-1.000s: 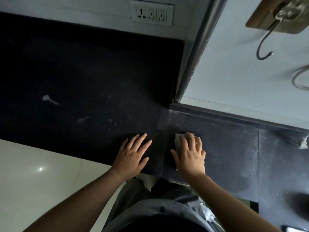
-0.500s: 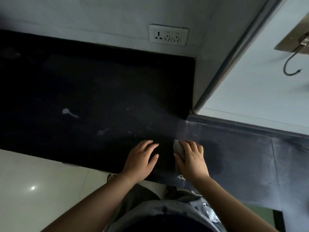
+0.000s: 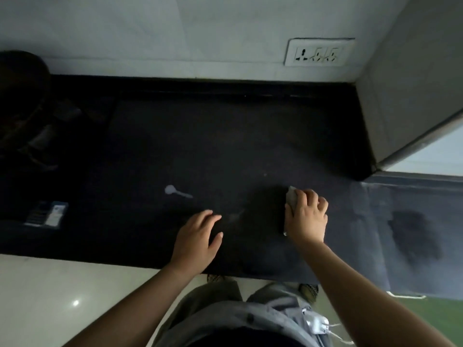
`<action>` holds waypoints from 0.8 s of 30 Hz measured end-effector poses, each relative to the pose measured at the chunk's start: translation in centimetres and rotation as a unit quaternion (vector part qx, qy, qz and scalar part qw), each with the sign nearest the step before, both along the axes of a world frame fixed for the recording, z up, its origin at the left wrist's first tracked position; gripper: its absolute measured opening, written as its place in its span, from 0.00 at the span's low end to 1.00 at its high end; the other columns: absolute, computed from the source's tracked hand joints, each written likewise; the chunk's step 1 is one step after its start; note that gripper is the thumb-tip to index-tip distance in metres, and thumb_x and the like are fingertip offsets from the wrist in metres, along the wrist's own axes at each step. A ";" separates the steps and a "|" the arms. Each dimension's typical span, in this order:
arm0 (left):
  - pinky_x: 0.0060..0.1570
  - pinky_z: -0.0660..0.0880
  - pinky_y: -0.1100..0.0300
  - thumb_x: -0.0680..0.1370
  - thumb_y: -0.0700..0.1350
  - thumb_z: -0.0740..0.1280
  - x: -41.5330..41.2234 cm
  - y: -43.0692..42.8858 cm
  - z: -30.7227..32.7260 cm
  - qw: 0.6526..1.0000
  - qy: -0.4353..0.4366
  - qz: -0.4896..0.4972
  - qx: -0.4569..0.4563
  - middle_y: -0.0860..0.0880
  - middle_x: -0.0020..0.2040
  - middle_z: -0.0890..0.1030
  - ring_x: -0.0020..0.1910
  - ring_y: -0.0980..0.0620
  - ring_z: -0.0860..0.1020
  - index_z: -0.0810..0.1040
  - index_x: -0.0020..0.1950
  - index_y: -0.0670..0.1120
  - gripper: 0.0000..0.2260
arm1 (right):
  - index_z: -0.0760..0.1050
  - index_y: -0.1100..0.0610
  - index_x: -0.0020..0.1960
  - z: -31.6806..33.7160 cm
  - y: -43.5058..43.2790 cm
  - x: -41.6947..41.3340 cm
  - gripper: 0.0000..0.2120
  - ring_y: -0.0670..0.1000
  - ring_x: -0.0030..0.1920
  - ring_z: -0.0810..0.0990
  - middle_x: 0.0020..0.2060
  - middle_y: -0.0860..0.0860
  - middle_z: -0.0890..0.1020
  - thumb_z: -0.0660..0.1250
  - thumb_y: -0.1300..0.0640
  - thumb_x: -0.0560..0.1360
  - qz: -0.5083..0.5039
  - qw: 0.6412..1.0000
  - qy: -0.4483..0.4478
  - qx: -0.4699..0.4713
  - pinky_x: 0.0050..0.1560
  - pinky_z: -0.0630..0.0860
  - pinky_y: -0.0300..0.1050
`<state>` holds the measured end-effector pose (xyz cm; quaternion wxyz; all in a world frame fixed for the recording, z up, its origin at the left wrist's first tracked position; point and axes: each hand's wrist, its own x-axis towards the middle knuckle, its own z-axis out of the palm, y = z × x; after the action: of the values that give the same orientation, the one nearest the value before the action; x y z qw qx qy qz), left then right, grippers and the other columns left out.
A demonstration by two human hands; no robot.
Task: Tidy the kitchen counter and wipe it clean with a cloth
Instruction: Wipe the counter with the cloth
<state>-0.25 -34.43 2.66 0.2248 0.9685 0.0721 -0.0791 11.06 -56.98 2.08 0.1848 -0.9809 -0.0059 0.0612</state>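
Note:
The black counter (image 3: 225,146) spans the view under a pale wall. My right hand (image 3: 307,216) presses down on a small grey cloth (image 3: 291,196), most of it hidden under the fingers. My left hand (image 3: 196,237) lies flat on the counter near its front edge, fingers apart, holding nothing. A white keyhole-shaped mark (image 3: 175,191) sits on the counter left of the hands. A dark wet patch (image 3: 411,234) shows on the greyer counter section at the right.
A dark bulky object (image 3: 22,108) stands at the far left of the counter, with a small printed packet (image 3: 47,214) in front of it. A wall socket (image 3: 318,52) is above the counter. A wall corner (image 3: 375,156) juts in at the right.
The view has swung left, bringing the dark object and packet into sight. My right hand with the cloth has slid left along the counter, and my left hand has shifted left with it.

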 end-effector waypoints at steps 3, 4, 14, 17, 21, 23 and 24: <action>0.64 0.67 0.49 0.76 0.56 0.59 -0.8 2.1 -0.8 0.999 0.016 -0.027 0.042 0.48 0.71 0.66 0.70 0.47 0.65 0.68 0.69 0.50 0.22 | 0.66 0.54 0.67 -0.8 1.7 -2.7 0.21 0.59 0.66 0.60 0.67 0.55 0.67 0.62 0.50 0.76 0.024 1.000 -0.005 -0.004 0.55 0.69 0.61; 0.63 0.67 0.47 0.75 0.57 0.57 -1.1 2.5 -1.0 0.997 0.020 -0.041 0.057 0.47 0.72 0.66 0.70 0.46 0.65 0.67 0.69 0.50 0.24 | 0.66 0.53 0.68 -0.9 1.8 -3.8 0.22 0.58 0.67 0.59 0.67 0.53 0.67 0.62 0.50 0.76 0.036 0.999 -0.004 -0.005 0.56 0.69 0.61; 0.65 0.63 0.43 0.75 0.58 0.55 -1.9 3.2 -2.7 0.993 0.031 -0.072 0.084 0.46 0.74 0.62 0.71 0.46 0.62 0.61 0.73 0.52 0.27 | 0.63 0.53 0.68 -0.7 3.9 -1.9 0.21 0.61 0.67 0.57 0.69 0.57 0.63 0.59 0.49 0.77 -0.053 0.998 0.016 -0.041 0.58 0.67 0.61; 0.65 0.62 0.43 0.75 0.58 0.55 -2.0 3.1 -2.8 0.994 0.030 -0.069 0.081 0.46 0.75 0.61 0.72 0.46 0.61 0.61 0.73 0.51 0.27 | 0.63 0.53 0.69 -0.6 5.9 -2.3 0.22 0.62 0.67 0.60 0.68 0.58 0.64 0.60 0.49 0.77 0.006 0.999 0.019 -0.033 0.58 0.68 0.61; 0.66 0.60 0.43 0.75 0.58 0.55 -2.0 3.1 -2.5 0.995 0.033 -0.064 0.065 0.46 0.75 0.61 0.72 0.47 0.59 0.61 0.72 0.51 0.27 | 0.68 0.53 0.65 -1.1 4.6 -5.0 0.21 0.61 0.63 0.67 0.64 0.57 0.72 0.61 0.47 0.75 0.132 0.991 0.001 -0.021 0.51 0.76 0.58; 0.67 0.58 0.44 0.75 0.58 0.54 -2.0 3.1 -2.5 0.995 0.035 -0.061 0.065 0.47 0.75 0.60 0.73 0.48 0.58 0.60 0.73 0.52 0.26 | 0.69 0.52 0.64 -1.1 3.0 -5.3 0.21 0.59 0.61 0.68 0.62 0.54 0.73 0.57 0.45 0.74 0.154 0.988 -0.002 -0.029 0.48 0.78 0.56; 0.67 0.57 0.44 0.75 0.58 0.53 -2.0 3.0 -2.5 0.996 0.037 -0.058 0.065 0.47 0.75 0.59 0.73 0.48 0.57 0.60 0.73 0.52 0.26 | 0.69 0.52 0.63 -1.1 2.2 -4.9 0.21 0.58 0.61 0.68 0.62 0.54 0.74 0.55 0.44 0.74 0.154 0.988 -0.005 -0.029 0.48 0.78 0.56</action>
<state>-2.25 -31.41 0.18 0.1540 0.9800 0.0288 -0.1226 6.16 -54.75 0.98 0.1449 -0.9735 -0.1555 0.0842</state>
